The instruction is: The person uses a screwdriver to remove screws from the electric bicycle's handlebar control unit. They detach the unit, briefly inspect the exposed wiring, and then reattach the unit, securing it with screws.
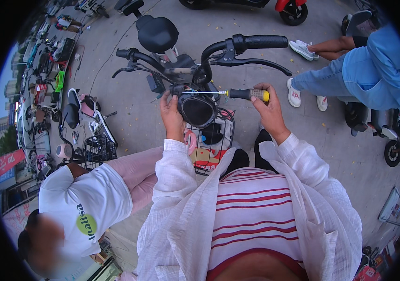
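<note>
In front of me stands an electric bike with black handlebars (215, 49). A round dark headlight unit (199, 110) is mounted at its front, with thin wires showing along its top. My left hand (172, 117) grips the left side of this unit, thumb and fingers closed at its upper edge. My right hand (272, 112) is wrapped around the end of a screwdriver (241, 94) with a black and yellow handle. Its shaft lies level across the top of the unit, pointing left. The tip reaches close to my left fingertips; whether it touches a screw is too small to tell.
Below the headlight hangs a wire basket (231, 136) with items inside. A brake lever (267, 64) juts out above my right hand. One person in a white shirt (90, 201) is close at left; another in a blue top (373, 65) is at right. Parked bikes (99, 126) stand around.
</note>
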`<action>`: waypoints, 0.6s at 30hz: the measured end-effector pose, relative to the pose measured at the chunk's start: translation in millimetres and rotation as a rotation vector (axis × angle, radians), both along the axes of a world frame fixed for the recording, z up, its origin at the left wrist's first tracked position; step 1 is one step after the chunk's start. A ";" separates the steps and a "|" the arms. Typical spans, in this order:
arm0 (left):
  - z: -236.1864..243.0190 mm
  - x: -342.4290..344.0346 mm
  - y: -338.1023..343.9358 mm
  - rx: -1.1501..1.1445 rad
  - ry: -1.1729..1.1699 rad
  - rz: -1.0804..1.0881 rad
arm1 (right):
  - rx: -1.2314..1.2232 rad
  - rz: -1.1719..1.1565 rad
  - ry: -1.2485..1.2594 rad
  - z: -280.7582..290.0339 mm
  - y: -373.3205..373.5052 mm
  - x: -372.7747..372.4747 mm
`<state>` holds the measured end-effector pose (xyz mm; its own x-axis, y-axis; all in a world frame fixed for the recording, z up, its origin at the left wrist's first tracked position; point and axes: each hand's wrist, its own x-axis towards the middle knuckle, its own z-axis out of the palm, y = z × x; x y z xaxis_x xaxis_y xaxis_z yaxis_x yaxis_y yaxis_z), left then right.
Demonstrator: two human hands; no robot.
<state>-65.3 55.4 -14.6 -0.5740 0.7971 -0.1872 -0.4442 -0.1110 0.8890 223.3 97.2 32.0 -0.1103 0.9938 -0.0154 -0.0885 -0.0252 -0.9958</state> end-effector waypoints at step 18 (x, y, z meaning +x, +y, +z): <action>0.6 1.0 0.5 -0.027 -0.002 -0.010 | -0.022 0.058 -0.041 -8.1 2.8 8.6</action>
<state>-64.3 55.9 -14.0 -0.5659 0.7972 -0.2105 -0.4473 -0.0823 0.8906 231.9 100.0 24.0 -0.1664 0.9851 -0.0430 -0.0454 -0.0512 -0.9977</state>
